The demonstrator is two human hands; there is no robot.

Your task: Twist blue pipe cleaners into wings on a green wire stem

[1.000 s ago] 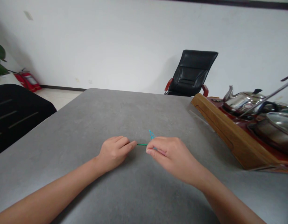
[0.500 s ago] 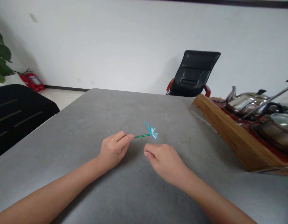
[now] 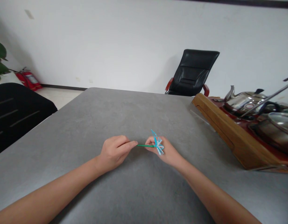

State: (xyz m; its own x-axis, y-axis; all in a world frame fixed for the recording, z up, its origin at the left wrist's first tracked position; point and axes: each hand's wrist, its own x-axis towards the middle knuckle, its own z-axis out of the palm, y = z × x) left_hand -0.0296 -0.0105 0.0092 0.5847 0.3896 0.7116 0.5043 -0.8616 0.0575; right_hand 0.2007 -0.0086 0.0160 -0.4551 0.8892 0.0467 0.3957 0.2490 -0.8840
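A beaded flower [image 3: 159,145] with light-blue and clear petals and a thin green stem lies nearly level above the grey table [image 3: 125,109]. At the stem's left end, my left hand [image 3: 114,151] is closed, pinching it between thumb and forefinger. My right hand [image 3: 168,152] is closed around the stem just below the blossom, its thumb and forefinger curled there. The petals sit in front of the right hand and cover part of it. One blue loop sticks up above the others.
On the right a wooden tea tray [image 3: 218,133] carries a steel kettle [image 3: 245,101] and a glass-lidded pot [image 3: 278,130]. A black chair [image 3: 194,71] stands beyond the table's far edge, and another dark chair [image 3: 20,115] at the left.
My right hand has come up to the flower, its fingers now at the stem. The flower has moved slightly right and toward me, with my left hand still on its stem.
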